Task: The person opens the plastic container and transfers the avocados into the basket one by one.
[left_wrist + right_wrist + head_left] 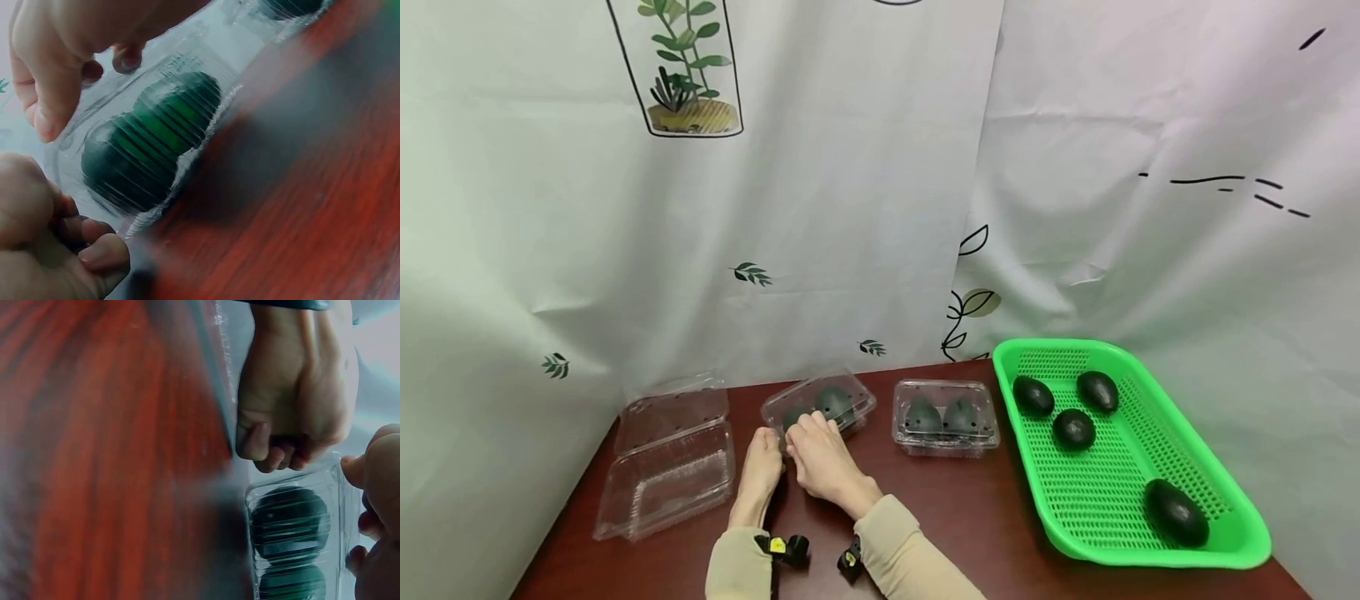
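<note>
Clamshell (808, 392): clear ribbed plastic, sat on the tabletop (940, 517) around two egg-shaped fruits (835, 402)
Left hand (762, 468): curled at its corner, whether pinching unclear
Right hand (826, 460): gripped and partly covered its rim
Flanks: open box (681, 475) stood left, green mesh basket (1097, 496) right

clamshell (807, 393): near edge partly behind hands (825, 459) | jar print (694, 73): top cropped

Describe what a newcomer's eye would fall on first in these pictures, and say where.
The bright green basket, at right in the head view, would likely draw the eye first, with four dark oval fruits inside. Next, left of centre, the left hand and right hand are at the edge of a clear container with two similar fruits.
</note>
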